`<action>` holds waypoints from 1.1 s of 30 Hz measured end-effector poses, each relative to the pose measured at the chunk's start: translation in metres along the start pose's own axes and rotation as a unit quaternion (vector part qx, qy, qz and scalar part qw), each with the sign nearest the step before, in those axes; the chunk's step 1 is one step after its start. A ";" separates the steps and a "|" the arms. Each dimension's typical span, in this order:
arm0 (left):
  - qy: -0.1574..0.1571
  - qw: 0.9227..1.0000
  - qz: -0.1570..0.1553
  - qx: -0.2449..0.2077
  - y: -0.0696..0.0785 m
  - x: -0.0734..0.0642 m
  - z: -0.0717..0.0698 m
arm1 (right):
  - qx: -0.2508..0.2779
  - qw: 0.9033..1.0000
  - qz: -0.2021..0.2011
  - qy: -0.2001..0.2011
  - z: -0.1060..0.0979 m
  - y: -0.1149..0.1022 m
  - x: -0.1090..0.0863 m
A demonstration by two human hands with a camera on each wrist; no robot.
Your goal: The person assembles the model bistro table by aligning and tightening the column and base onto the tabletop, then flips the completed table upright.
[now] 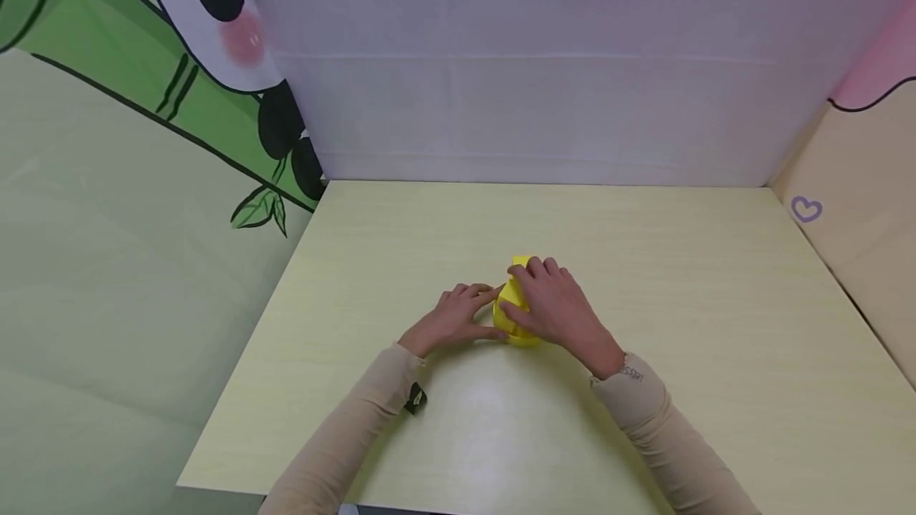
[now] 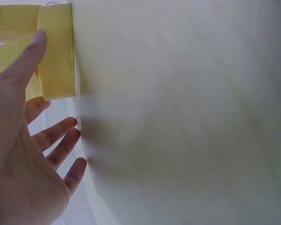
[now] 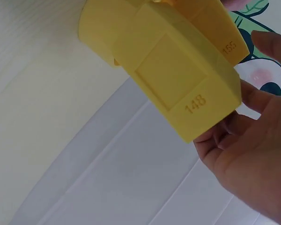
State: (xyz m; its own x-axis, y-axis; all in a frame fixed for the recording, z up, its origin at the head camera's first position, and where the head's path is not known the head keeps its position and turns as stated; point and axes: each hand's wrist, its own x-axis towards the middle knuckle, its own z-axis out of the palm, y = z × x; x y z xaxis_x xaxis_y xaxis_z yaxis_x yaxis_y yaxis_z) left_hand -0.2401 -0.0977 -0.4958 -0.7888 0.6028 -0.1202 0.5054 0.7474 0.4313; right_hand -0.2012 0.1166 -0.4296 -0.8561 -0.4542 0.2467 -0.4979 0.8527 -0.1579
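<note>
A yellow piece (image 1: pixel 510 292) made of joined parts stands on the table. In the right wrist view, two blocks rise from a rounded yellow base (image 3: pixel 100 28): a block marked 148 (image 3: pixel 178 79) and a block marked 155 (image 3: pixel 220 33). My left hand (image 1: pixel 456 319) holds the base from the left; its thumb lies along the base's side, the index finger behind it, the other fingers spread apart. My right hand (image 1: pixel 554 304) reaches over the upper part, its bent fingers round the top end of the 148 block. The right thumb looks apart from that block.
A pale wood-look table (image 1: pixel 401 237) spreads around both hands. Behind it rises a lilac wall sheet (image 1: pixel 537 86). Printed panels flank it, with a panda and bamboo on the left and a heart (image 1: pixel 806 209) on the right.
</note>
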 end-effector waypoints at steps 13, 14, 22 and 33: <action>-0.001 1.000 0.005 0.002 -0.004 0.001 0.004 | 0.027 0.997 -0.020 -0.067 -0.011 0.005 -0.002; -0.001 1.000 0.005 0.001 -0.004 0.001 0.004 | 0.033 0.997 -0.021 -0.073 -0.013 0.006 -0.002; 0.004 1.000 0.010 0.005 -0.003 0.000 0.003 | 0.031 0.999 -0.012 -0.037 -0.008 0.011 -0.010; 0.004 1.000 0.010 0.012 -0.003 0.002 0.005 | 0.016 1.000 0.001 -0.003 -0.003 0.006 -0.018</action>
State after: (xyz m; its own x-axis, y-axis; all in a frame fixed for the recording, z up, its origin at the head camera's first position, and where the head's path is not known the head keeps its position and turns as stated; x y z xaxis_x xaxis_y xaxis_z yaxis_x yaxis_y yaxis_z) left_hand -0.2414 -0.0974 -0.5015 -0.7816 0.6150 -0.1043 0.5288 0.7419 0.4123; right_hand -0.1880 0.1308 -0.4326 -0.8575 -0.4549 0.2403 -0.5010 0.8444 -0.1895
